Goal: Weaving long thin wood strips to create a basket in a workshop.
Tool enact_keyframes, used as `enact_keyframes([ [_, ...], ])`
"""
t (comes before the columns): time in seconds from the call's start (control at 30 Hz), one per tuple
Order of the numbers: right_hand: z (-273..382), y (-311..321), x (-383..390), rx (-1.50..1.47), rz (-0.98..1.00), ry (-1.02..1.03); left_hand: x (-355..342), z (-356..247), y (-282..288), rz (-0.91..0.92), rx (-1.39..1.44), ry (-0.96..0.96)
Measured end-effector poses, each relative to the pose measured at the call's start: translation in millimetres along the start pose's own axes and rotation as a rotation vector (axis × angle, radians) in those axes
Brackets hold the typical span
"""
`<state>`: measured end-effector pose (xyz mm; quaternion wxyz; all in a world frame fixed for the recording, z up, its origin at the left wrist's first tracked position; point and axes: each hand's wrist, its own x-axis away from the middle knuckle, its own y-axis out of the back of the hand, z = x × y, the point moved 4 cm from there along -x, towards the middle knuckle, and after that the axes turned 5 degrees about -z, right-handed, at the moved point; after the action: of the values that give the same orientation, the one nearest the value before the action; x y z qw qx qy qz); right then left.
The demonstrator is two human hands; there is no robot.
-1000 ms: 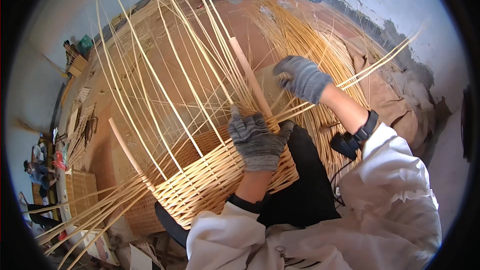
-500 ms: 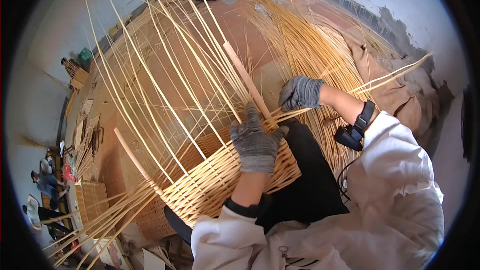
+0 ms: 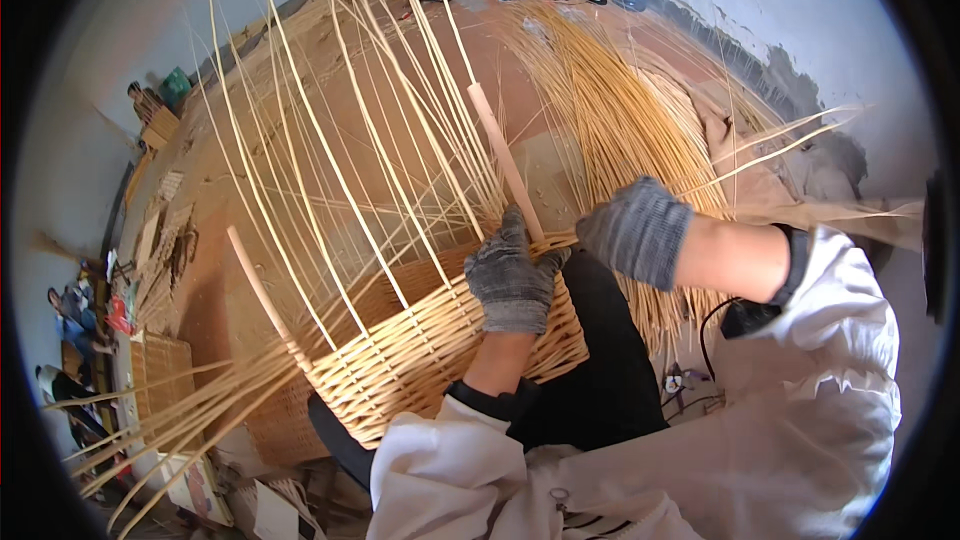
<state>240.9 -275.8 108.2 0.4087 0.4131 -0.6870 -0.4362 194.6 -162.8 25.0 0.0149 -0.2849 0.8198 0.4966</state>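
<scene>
Beside the basket (image 3: pixel 430 358), the right hand (image 3: pixel 637 232) has moved lower.

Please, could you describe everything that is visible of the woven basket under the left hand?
The unfinished basket looks like pale wicker, tightly woven in rows, roughly rectangular and open on top. Thin rods rise from its walls; a thicker, smooth wooden-looking post stands near each end of the near wall. Loose strands fan out by its left corner. It sits tilted, seemingly on the black-clad lap; the gloved left hand rests on its rim.
</scene>
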Motion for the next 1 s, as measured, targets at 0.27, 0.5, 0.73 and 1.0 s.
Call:
enact_keyframes([
  [0.27, 33, 108, 68, 0.163, -0.335, 0.096, 18, -90, 4, -0.175, 0.324, -0.387],
  [0.5, -108, -20, -9, -1.569, -0.273, -0.216, 2, -106, 15, -0.015, 0.363, -0.385],
  [0.73, -27, -47, -102, -1.395, 0.364, -0.368, 11, -80, 2, -0.205, 0.565, -0.449],
  [1.0, -13, -38, -80, -0.937, 0.054, -0.123, 24, 80, 35, -0.236, 1.527, 0.686],
])
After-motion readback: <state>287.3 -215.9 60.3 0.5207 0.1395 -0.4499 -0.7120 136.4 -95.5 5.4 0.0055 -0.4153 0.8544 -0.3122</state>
